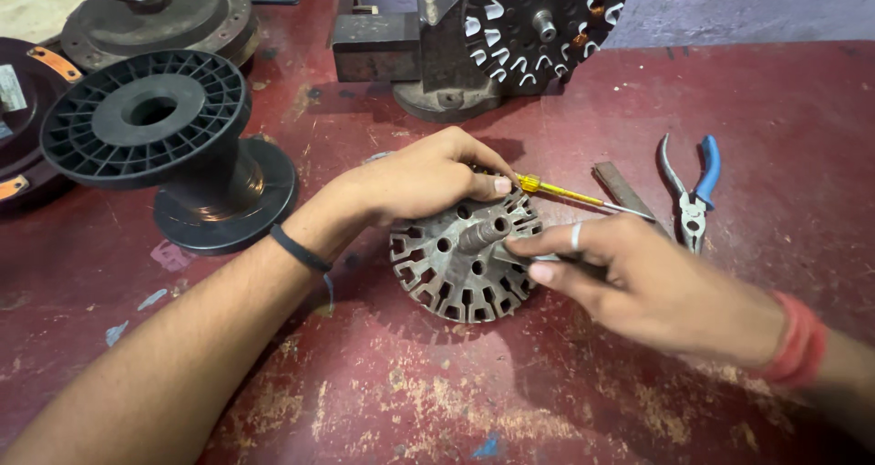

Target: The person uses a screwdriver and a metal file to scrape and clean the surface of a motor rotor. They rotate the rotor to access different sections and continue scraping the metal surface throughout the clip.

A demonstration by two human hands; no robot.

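One grey slotted round metal stator core (463, 264) w/ centre shaft lies on the worn red table (547, 383). Left hand (421, 179) rests curled on its top rim; right hand (638, 278) pinches its edge. One yellow-handled screwdriver (561, 191), one blue-handled pliers (690, 191), one black plastic spool (159, 137) nearby.

Head view, looking down, close over workbench (638, 91)

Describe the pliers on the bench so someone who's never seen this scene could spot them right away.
On the worn red table, look right of the slotted metal disc under both hands. Beyond the yellow-handled screwdriver and flat metal bar lie the pliers, untouched. Only they have a blue-sleeved handle.
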